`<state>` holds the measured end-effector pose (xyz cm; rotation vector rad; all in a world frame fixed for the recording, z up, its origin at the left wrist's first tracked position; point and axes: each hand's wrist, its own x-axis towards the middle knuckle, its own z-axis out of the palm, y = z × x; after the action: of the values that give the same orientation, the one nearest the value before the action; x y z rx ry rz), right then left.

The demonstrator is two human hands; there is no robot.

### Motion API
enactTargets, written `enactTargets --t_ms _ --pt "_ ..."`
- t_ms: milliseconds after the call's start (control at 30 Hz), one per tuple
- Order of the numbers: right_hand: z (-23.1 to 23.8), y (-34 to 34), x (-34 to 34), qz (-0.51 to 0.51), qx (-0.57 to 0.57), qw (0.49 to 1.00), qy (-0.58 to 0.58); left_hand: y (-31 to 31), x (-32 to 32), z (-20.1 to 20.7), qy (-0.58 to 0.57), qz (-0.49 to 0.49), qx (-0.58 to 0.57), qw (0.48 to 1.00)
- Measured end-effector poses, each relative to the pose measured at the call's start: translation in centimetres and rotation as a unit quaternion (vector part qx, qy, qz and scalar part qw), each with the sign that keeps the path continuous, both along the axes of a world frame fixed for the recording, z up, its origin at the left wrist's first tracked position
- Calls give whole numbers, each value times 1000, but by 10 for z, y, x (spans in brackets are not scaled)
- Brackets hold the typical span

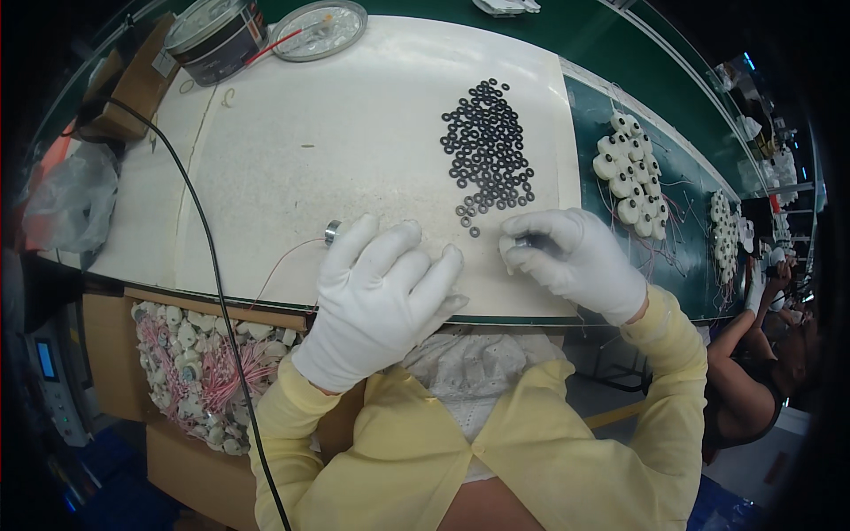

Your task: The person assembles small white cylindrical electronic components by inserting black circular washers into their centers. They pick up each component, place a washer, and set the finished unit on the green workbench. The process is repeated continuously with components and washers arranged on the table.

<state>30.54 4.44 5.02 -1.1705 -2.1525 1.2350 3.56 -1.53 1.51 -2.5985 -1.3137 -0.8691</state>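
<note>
My left hand, in a white glove, is palm down over the table's near edge, its fingers stretched and apart, holding nothing I can see. Close against its outer fingers is a small silver metal cylinder; a thin pink wire runs from there down toward the edge. To the right, my gloved right hand has thumb and fingertips pinched around something small and greyish, mostly hidden by the fingers. Just beyond both hands lies a spread of many small black rings, the nearest one close to the right fingertips.
White motor-like parts with wires stand grouped at the right. An open carton of similar wired parts is below left. A black cable crosses the left side. A tub and a lid with a brush stand far left. A co-worker sits right.
</note>
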Motion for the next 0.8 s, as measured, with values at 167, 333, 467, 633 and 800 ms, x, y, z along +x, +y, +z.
enactTargets --t_ms 167,333,467,633,800 --pt "-3 3 -6 -39 -111 990 79 9 -4 -7 -41 -9 -53 998" --pt "1 10 -15 -17 -39 999 5 11 -6 -8 -72 -19 -67 995" --pt "3 10 -27 12 148 983 -112 11 -6 -10 -78 -19 -62 995" --pt "-3 3 -37 14 288 936 -203 12 -7 -9 -79 -21 -65 995" --pt "9 -9 -40 12 297 921 -253 11 -7 -11 -84 -19 -62 994"
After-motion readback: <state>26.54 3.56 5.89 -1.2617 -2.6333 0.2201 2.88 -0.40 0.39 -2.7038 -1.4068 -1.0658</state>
